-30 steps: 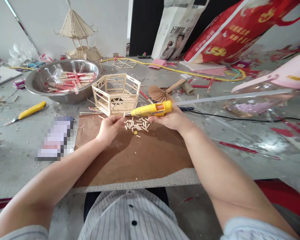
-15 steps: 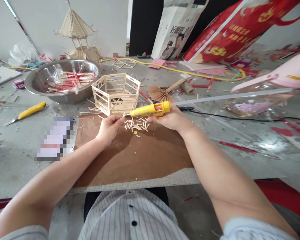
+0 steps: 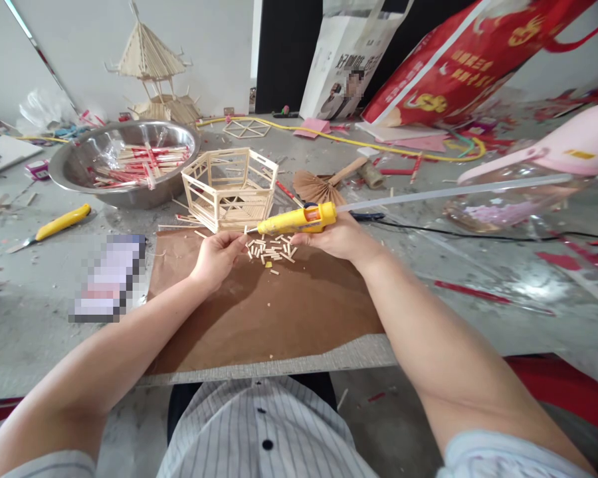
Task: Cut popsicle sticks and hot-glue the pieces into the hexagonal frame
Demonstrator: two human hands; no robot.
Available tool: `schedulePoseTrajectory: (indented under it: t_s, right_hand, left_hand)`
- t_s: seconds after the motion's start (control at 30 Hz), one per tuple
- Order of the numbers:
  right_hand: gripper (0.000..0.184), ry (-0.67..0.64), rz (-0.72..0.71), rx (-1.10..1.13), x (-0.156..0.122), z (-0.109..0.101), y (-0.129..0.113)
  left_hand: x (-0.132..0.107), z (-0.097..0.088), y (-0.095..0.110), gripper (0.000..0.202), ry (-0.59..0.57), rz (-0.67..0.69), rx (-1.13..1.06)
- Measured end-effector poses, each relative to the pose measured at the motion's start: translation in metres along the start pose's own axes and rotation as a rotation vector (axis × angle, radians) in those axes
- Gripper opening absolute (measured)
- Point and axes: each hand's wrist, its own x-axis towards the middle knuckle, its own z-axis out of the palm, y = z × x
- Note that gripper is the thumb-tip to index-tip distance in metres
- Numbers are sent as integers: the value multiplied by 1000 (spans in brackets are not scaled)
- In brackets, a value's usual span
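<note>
My right hand (image 3: 341, 236) is closed around a yellow hot glue gun (image 3: 296, 218), whose nozzle points left. A long translucent glue stick (image 3: 448, 193) juts from its back end. At the nozzle tip, my left hand (image 3: 220, 255) pinches a tiny piece of wooden stick (image 3: 246, 230) between thumb and fingertips. Below the gun, several short cut stick pieces (image 3: 272, 251) lie in a loose pile on a brown sheet (image 3: 269, 312). Just behind my hands stands a six-sided open frame of wooden sticks (image 3: 229, 189).
A steel bowl (image 3: 124, 198) of red-wrapped chopsticks stands at the left, near a yellow utility knife (image 3: 62, 222) and a phone (image 3: 109, 279). Behind are a stick pagoda (image 3: 152, 60) and a flat stick hexagon (image 3: 246, 128). A pink-topped clear bottle (image 3: 508, 199) lies right; a black cord (image 3: 458, 232) crosses the table.
Both hands stay almost still, with the nozzle held close to the small stick piece. The whole view has shifted very slightly.
</note>
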Motion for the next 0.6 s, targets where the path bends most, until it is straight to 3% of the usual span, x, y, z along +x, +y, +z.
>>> schedulePoseTrajectory:
  t_s: [0.6]
  right_hand:
    - [39,22,-29,-52,0,0,1]
  left_hand:
    - [-1,0,0,26,1,6,28]
